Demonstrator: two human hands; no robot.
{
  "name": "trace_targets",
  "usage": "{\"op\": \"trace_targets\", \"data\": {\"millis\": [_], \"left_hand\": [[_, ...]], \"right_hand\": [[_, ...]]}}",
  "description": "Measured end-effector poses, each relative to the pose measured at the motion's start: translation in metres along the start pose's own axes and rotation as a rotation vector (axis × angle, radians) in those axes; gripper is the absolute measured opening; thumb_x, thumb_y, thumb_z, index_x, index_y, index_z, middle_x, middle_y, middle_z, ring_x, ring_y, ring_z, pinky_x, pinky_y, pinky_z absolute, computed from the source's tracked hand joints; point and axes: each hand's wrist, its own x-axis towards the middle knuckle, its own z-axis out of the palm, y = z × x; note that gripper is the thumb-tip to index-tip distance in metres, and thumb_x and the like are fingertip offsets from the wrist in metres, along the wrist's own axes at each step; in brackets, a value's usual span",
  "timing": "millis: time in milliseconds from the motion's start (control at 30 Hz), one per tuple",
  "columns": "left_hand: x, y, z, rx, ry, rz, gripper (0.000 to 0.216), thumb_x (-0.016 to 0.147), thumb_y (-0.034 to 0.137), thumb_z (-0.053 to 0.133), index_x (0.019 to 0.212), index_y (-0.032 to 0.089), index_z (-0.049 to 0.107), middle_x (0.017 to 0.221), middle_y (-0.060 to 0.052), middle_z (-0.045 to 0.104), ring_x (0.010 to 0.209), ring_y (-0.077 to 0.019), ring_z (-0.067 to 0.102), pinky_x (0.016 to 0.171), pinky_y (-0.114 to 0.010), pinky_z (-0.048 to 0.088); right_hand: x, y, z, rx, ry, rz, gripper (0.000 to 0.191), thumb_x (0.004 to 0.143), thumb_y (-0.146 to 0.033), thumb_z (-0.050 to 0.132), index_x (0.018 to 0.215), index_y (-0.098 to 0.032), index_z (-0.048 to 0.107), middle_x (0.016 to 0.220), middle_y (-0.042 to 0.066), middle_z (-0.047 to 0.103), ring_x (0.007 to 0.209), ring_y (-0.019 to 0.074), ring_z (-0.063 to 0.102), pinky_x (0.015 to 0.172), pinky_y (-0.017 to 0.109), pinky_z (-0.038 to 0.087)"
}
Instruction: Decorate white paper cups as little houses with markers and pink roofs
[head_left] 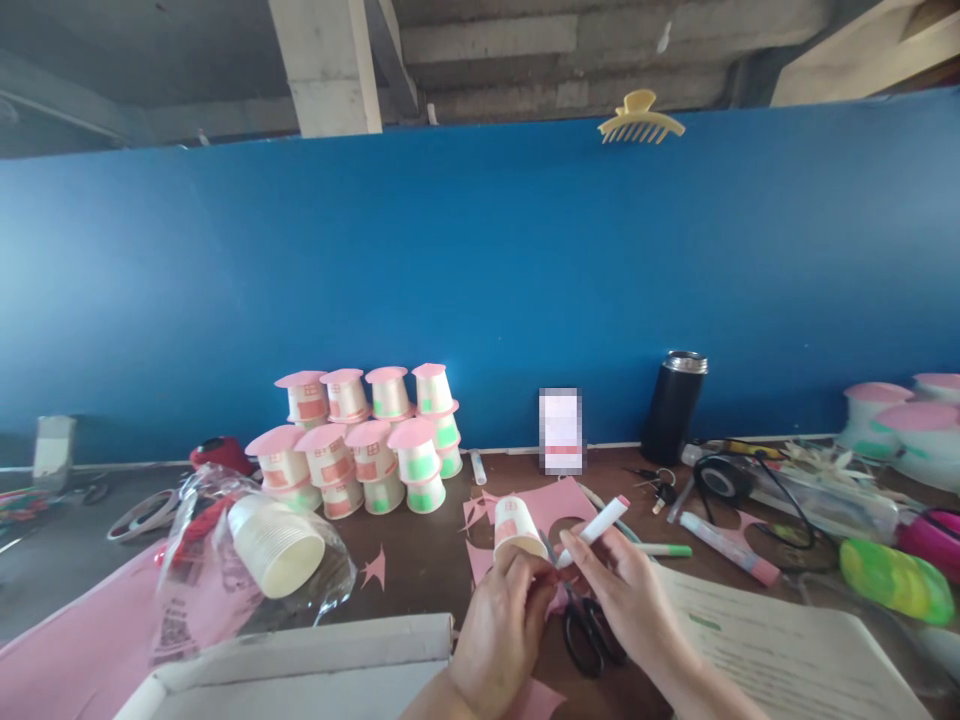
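My right hand (619,575) grips a white marker (600,525) with a red end, tilted up to the right. Beside it, my left hand (501,615) is closed, its fingertips pinched together at the marker's lower end. A reddish bit shows there, but what the fingers hold is too small to make out. Just behind my left hand stands an upside-down paper cup (516,525) with a red window drawn on it. Black-handled scissors (589,635) lie between my hands. Cut pink paper (556,500) lies under and behind the cup.
Stacked cups with pink paper roofs (371,450) stand at the back left. Nested cups (277,545) lie in a plastic bag. An open white box (315,655) is in front. A black flask (675,405), a green-ended marker (664,550) and a printed sheet (780,640) lie rightward.
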Motion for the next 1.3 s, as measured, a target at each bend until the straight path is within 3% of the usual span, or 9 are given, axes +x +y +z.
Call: {"op": "trace_targets", "data": {"millis": [267, 400, 700, 933, 1167, 1300], "left_hand": [[0.002, 0.003, -0.001, -0.006, 0.023, -0.058, 0.013, 0.091, 0.015, 0.050, 0.093, 0.021, 0.062, 0.097, -0.005, 0.065, 0.087, -0.0177, 0.063, 0.079, -0.031, 0.050], [0.001, 0.001, -0.001, -0.047, 0.035, -0.043, 0.012, 0.090, 0.016, 0.051, 0.095, 0.020, 0.061, 0.099, -0.005, 0.065, 0.090, -0.0175, 0.064, 0.080, -0.030, 0.050], [-0.001, 0.000, -0.003, -0.045, 0.091, -0.073, 0.014, 0.086, 0.009, 0.053, 0.088, 0.020, 0.060, 0.092, -0.004, 0.066, 0.087, -0.0171, 0.063, 0.079, -0.029, 0.049], [-0.006, 0.000, -0.002, 0.002, 0.120, -0.080, 0.015, 0.085, 0.009, 0.053, 0.089, 0.021, 0.061, 0.092, -0.003, 0.066, 0.087, -0.0176, 0.063, 0.080, -0.029, 0.049], [-0.006, 0.005, -0.002, 0.036, 0.153, -0.035, 0.012, 0.087, 0.013, 0.054, 0.088, 0.022, 0.061, 0.091, -0.003, 0.067, 0.084, -0.0166, 0.065, 0.076, -0.027, 0.051], [-0.004, 0.009, -0.005, 0.069, 0.129, 0.058, 0.016, 0.090, 0.017, 0.051, 0.102, 0.023, 0.059, 0.102, -0.006, 0.065, 0.091, -0.0177, 0.065, 0.078, -0.028, 0.052]], "right_hand": [[-0.002, -0.001, 0.000, 0.007, 0.010, -0.011, 0.035, 0.084, -0.054, 0.059, 0.091, -0.020, 0.061, 0.080, 0.005, 0.071, 0.069, 0.0212, 0.066, 0.058, 0.027, 0.050], [-0.005, -0.006, 0.003, -0.035, -0.032, -0.013, 0.031, 0.081, -0.051, 0.064, 0.083, -0.020, 0.064, 0.070, 0.001, 0.067, 0.065, 0.0183, 0.062, 0.060, 0.025, 0.048], [-0.002, -0.006, 0.006, -0.068, -0.078, 0.043, 0.034, 0.079, -0.053, 0.063, 0.073, -0.019, 0.065, 0.049, -0.005, 0.050, 0.046, 0.0118, 0.043, 0.046, 0.023, 0.033], [-0.002, 0.004, 0.011, -0.071, -0.112, 0.090, 0.042, 0.080, -0.058, 0.059, 0.065, -0.019, 0.057, 0.045, -0.007, 0.045, 0.043, 0.0101, 0.040, 0.046, 0.023, 0.031], [-0.007, -0.005, 0.017, -0.180, -0.062, 0.073, 0.049, 0.080, -0.066, 0.051, 0.059, -0.021, 0.052, 0.045, -0.006, 0.046, 0.040, 0.0106, 0.041, 0.044, 0.024, 0.033], [0.007, -0.009, -0.006, -0.372, 0.017, 0.079, 0.052, 0.082, -0.067, 0.045, 0.057, -0.022, 0.054, 0.047, -0.002, 0.055, 0.044, 0.0142, 0.049, 0.045, 0.024, 0.034]]}}
